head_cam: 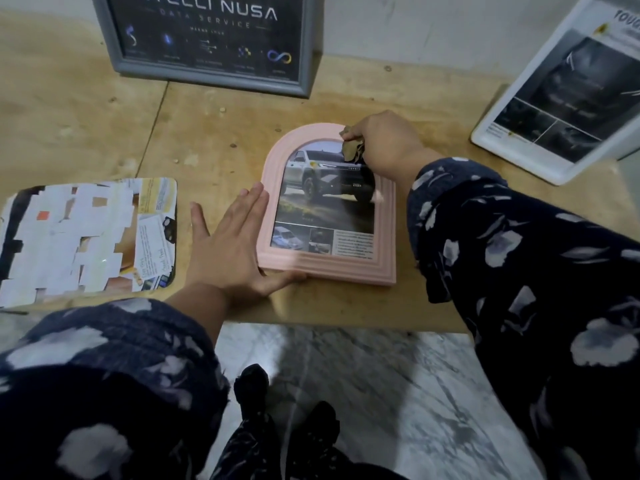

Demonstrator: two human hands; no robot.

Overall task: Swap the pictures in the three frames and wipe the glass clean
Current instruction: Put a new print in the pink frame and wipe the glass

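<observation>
A pink arched frame (pixel 382 233) lies flat on the wooden table (pixel 86 133) with a truck picture behind its glass. My right hand (pixel 384 143) grips a crumpled brownish cloth (pixel 353 150) and holds it against the top right of the glass. My left hand (pixel 228 244) lies flat with straight fingers against the frame's left edge, its thumb along the bottom edge. A grey frame (pixel 207 77) with a dark "Intelli Nusa" poster leans against the wall at the back. A white frame (pixel 568 98) with a dark car picture leans at the right.
A loose printed sheet (pixel 86 237) with white patches lies at the table's left front corner. The table's front edge runs just below the pink frame, with marbled floor (pixel 381 393) and my feet beneath it.
</observation>
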